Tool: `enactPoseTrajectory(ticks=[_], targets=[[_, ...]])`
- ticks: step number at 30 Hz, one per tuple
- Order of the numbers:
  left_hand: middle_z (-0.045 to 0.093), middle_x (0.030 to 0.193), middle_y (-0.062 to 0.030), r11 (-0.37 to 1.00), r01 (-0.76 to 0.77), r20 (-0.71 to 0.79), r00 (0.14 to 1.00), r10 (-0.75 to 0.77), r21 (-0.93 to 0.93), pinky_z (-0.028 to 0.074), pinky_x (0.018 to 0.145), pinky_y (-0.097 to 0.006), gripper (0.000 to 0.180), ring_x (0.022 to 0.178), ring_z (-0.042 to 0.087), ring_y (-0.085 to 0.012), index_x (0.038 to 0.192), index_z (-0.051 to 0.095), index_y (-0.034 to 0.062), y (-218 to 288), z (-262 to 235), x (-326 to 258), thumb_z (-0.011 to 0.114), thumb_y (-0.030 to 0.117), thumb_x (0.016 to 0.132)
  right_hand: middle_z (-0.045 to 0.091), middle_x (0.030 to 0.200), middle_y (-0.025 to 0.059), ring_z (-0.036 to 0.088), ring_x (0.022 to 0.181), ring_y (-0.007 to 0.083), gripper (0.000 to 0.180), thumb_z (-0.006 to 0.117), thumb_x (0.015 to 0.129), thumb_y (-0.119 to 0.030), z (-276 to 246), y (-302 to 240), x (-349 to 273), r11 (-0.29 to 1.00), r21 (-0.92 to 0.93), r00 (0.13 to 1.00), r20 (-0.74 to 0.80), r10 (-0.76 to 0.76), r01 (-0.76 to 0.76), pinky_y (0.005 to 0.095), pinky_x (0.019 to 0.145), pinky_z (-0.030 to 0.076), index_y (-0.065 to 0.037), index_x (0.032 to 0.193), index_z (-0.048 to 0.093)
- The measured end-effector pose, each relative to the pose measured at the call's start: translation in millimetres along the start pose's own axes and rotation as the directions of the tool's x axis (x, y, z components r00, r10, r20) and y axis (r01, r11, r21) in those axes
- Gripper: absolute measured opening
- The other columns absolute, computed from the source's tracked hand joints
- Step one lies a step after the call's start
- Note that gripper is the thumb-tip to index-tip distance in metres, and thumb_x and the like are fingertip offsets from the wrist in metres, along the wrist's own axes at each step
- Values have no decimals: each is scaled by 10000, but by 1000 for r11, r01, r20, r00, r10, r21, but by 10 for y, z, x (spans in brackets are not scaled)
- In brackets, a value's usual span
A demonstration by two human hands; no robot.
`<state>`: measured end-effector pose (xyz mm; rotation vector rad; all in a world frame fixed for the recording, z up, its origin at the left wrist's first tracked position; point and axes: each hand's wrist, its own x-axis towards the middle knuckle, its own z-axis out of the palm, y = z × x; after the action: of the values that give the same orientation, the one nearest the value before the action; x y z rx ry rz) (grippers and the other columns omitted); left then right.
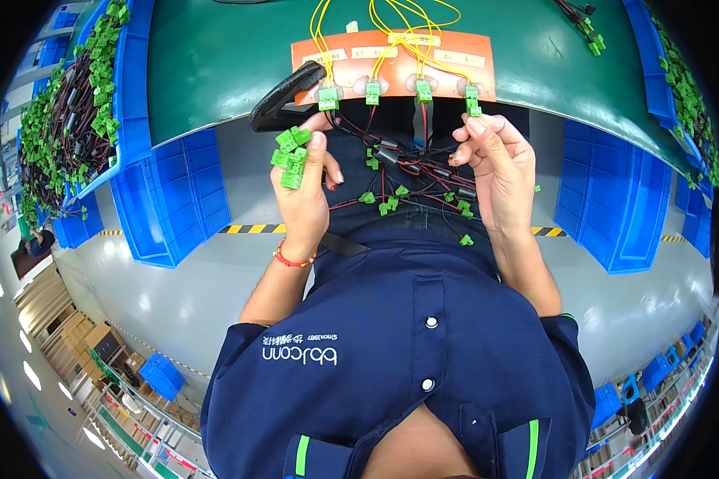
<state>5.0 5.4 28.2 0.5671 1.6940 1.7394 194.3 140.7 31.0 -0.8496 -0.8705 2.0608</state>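
Green connectors (290,157) in left hand (302,191)

green workbench (216,72) curved along its front edge, orange test board (463,76) sat flat on it with yellow wires (391,32) looped over, blue bins (128,88) of green connectors (100,72) rested at both sides

I see bright green connectors (290,157), yellow wires (391,32) over an orange board (463,76) on the dark green tabletop (216,64), blue bins (176,199), and yellow-black striped floor tape (252,228).
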Motion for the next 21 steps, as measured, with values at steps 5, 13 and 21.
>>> enactPoseTrajectory(ticks=[5,13,21], targets=[[725,963,-43,994,75,188,978,-90,86,390,499,-194,300,574,513,-28,1207,659,-28,-21,-11,-8,547,189,1033,707,903,120,652,656,137,174,657,957,-128,84,25,45,997,74,999,-35,-2,5,265,664,545,22,1043,683],[737,960,-79,972,159,385,897,-215,173,419,532,-199,260,608,552,-51,1048,706,-11,36,4,-121,549,194,1022,678,1165,100,603,1085,170,457,572,1008,-363,-135,156,150,929,-369,934,341,105,30,332,970,455,5,1277,601],[733,892,-78,972,219,435,869,-234,85,409,503,-192,296,573,555,-60,953,700,2,66,-48,-131,574,263,1011,635,832,19,591,779,111,294,696,918,-123,-217,143,-50,734,-673,745,534,399,89,285,777,481,-25,1190,644]])
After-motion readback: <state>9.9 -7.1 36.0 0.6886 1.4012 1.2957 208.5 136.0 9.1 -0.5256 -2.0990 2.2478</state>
